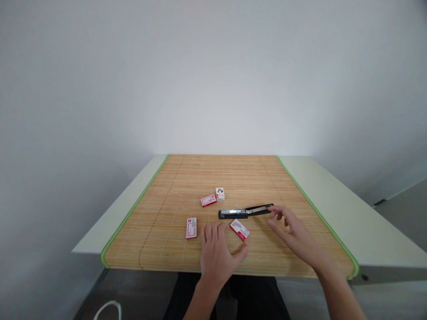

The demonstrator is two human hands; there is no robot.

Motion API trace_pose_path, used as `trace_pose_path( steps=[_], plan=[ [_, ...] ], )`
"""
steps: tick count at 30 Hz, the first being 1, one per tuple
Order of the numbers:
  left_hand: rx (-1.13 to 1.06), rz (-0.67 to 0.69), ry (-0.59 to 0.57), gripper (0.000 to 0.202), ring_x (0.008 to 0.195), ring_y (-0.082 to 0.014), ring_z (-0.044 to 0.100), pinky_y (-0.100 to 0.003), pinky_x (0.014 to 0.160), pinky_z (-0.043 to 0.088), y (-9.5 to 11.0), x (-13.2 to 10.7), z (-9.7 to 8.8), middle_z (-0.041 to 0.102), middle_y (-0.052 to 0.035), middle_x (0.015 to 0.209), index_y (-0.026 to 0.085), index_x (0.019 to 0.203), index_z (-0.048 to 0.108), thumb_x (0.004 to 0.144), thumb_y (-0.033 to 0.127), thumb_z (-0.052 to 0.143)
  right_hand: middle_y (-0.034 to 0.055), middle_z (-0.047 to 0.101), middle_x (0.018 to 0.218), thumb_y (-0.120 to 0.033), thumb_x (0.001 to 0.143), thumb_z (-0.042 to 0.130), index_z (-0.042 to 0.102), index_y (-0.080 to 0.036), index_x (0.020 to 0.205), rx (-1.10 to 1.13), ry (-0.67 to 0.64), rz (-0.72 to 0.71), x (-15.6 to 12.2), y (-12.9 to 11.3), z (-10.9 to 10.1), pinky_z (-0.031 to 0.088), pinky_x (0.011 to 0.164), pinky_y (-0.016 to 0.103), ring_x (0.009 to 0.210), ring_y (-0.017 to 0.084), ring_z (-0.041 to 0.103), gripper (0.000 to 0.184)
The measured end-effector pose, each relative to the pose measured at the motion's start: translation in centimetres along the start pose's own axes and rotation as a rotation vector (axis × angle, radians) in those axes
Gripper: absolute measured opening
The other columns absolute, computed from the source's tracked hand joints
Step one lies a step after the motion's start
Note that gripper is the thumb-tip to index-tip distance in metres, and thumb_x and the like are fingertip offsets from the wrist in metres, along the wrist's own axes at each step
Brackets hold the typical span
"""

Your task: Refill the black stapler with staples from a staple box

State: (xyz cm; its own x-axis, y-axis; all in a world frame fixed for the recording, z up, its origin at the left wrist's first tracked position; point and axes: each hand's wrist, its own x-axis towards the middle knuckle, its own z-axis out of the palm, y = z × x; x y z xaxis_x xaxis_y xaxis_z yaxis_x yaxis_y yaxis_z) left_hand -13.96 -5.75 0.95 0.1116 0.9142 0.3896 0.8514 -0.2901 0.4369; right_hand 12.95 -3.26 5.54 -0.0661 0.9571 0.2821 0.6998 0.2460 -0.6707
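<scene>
A black and silver stapler (234, 214) lies folded wide open on the bamboo mat, its right-hand arm angled slightly away. My right hand (293, 233) is at that arm's end, thumb and fingers apart; I cannot tell whether the fingertips touch it. My left hand (216, 255) rests low over the mat near the front edge, fingers forward and thumb out to the side, with nothing in it. Just beyond its thumb is a red and white staple box (239, 229). Another red and white box (191, 228) lies left of its fingertips.
Behind the stapler, a third red and white box (208, 201) sits beside a small white box (219, 194) with a dark picture on it. The green-edged bamboo mat (220, 169) covers the middle of a white table (320, 191) against a wall.
</scene>
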Motion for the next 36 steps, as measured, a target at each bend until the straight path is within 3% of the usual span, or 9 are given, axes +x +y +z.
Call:
trace_pose_path(
  steps=[5,9,13,16,19,21,24,29,36],
  plan=[
    [-0.050,0.042,-0.089,0.055,0.115,-0.0343,0.055,-0.054,0.111,0.040,0.1,0.1,-0.8,0.064,-0.0096,0.115,0.026,0.121,0.063,0.081,0.062,0.074,0.0083,0.068,0.106,-0.037,0.098,0.057,0.068,-0.030,0.108,-0.036,-0.119,-0.077,-2.7,-2.2,5.5,0.052,0.090,0.049,0.102,0.031,0.062,0.017],
    [-0.084,0.046,-0.128,0.052,0.112,-0.0319,0.055,-0.049,0.103,0.045,0.0,0.2,-1.0,0.063,-0.0082,0.118,0.029,0.126,0.062,0.083,0.055,0.075,0.0089,0.067,0.109,-0.026,0.098,0.052,0.070,-0.033,0.114,-0.015,-0.143,-0.100,-3.9,-4.0,7.5,0.051,0.092,0.051,0.105,0.032,0.060,0.025],
    [-0.111,0.066,-0.156,0.042,0.111,-0.0292,0.056,-0.046,0.100,0.046,-0.8,0.7,-1.1,0.063,-0.0058,0.119,0.033,0.127,0.063,0.086,0.040,0.073,0.0073,0.067,0.114,-0.023,0.097,0.052,0.069,-0.038,0.121,0.061,-0.193,-0.137,-4.4,-4.8,7.4,0.052,0.093,0.049,0.109,0.031,0.060,0.033],
    [-0.144,0.086,-0.203,0.035,0.111,-0.0263,0.057,-0.043,0.098,0.047,-1.9,1.3,-1.3,0.064,-0.0035,0.118,0.035,0.126,0.065,0.091,0.032,0.068,0.0070,0.066,0.106,-0.029,0.097,0.056,0.068,-0.034,0.121,0.067,-0.134,-0.089,-3.9,-3.8,7.3,0.052,0.089,0.046,0.102,0.029,0.061,0.027],
    [-0.203,0.127,-0.275,0.037,0.114,-0.0249,0.057,-0.041,0.100,0.046,-3.1,2.0,-1.6,0.064,-0.0013,0.121,0.037,0.126,0.064,0.090,0.030,0.069,0.0068,0.065,0.104,-0.035,0.091,0.068,0.063,-0.031,0.128,0.009,-0.090,-0.067,-3.1,-2.5,7.3,0.052,0.088,0.046,0.099,0.029,0.061,0.037],
    [-0.252,0.149,-0.300,0.048,0.120,-0.0253,0.055,-0.042,0.103,0.045,-3.9,2.3,-1.6,0.062,-0.0011,0.127,0.038,0.134,0.059,0.089,0.029,0.071,0.0061,0.065,0.103,-0.036,0.088,0.073,0.064,-0.030,0.126,-0.032,-0.108,-0.082,-2.8,-2.0,7.3,0.051,0.088,0.045,0.099,0.029,0.060,0.039],
    [-0.302,0.137,-0.286,0.056,0.124,-0.0272,0.053,-0.044,0.106,0.044,-5.0,2.3,-1.5,0.059,-0.0033,0.132,0.035,0.139,0.056,0.086,0.033,0.075,0.0052,0.065,0.104,-0.034,0.089,0.073,0.068,-0.029,0.114,-0.046,-0.129,-0.094,-2.7,-1.9,7.3,0.049,0.087,0.042,0.099,0.027,0.060,0.026],
    [-0.309,0.124,-0.306,0.036,0.119,-0.0266,0.055,-0.042,0.103,0.044,-5.8,2.3,-1.3,0.061,-0.0031,0.123,0.031,0.122,0.066,0.087,0.037,0.075,0.0045,0.067,0.106,-0.034,0.089,0.074,0.071,-0.029,0.104,-0.026,-0.122,-0.102,-2.8,-1.8,7.4,0.047,0.091,0.042,0.104,0.027,0.060,0.016],
    [-0.301,0.128,-0.328,0.034,0.116,-0.0259,0.055,-0.041,0.101,0.043,-5.9,2.6,-1.2,0.063,-0.0016,0.122,0.033,0.120,0.068,0.087,0.039,0.077,0.0038,0.067,0.101,-0.031,0.084,0.079,0.071,-0.028,0.101,0.016,-0.132,-0.091,-2.2,-1.0,7.6,0.048,0.088,0.039,0.099,0.026,0.061,0.019]
  ],
)
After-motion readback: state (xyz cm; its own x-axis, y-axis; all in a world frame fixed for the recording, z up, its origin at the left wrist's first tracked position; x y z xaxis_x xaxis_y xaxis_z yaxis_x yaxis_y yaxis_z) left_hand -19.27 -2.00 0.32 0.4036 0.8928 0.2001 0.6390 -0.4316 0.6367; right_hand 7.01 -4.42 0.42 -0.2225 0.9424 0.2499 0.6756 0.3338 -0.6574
